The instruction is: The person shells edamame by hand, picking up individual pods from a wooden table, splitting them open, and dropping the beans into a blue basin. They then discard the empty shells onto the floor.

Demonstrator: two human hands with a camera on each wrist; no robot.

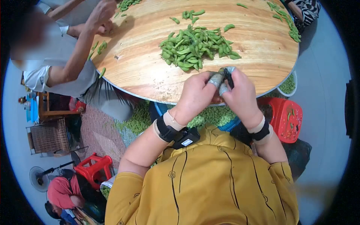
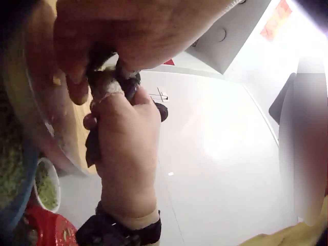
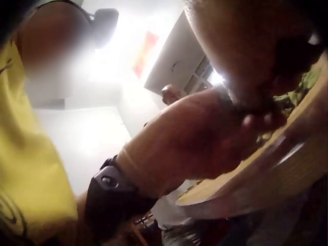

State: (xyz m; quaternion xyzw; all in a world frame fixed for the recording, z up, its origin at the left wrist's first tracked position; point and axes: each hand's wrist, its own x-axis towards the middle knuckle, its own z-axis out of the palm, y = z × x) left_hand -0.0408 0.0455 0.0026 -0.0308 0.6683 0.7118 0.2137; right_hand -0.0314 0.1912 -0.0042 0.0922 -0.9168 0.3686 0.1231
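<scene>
My left hand [image 1: 195, 93] and right hand [image 1: 242, 93] meet fingertip to fingertip over the near edge of the round wooden table [image 1: 142, 75]. Pale and dark wraps cover some of their fingers. Between the curled fingertips a bit of green pod [image 1: 221, 70] shows; the rest is hidden, and both hands pinch it. Just beyond lies a heap of green soybean pods [image 1: 193, 48]. Below the table edge, shelled beans [image 1: 213, 115] fill a blue basin [image 1: 160, 107]. In the left wrist view the right hand [image 2: 128, 143] rises to meet the left hand [image 2: 138, 31].
Another person [image 1: 71, 75] sits at the table's left side, and a striped sleeve [image 1: 308, 10] shows at the far right. A red stool [image 1: 287, 120] and a white bowl of beans [image 1: 288, 85] are at my right. Behind on the left are another red stool [image 1: 93, 168] and a fan [image 1: 39, 179].
</scene>
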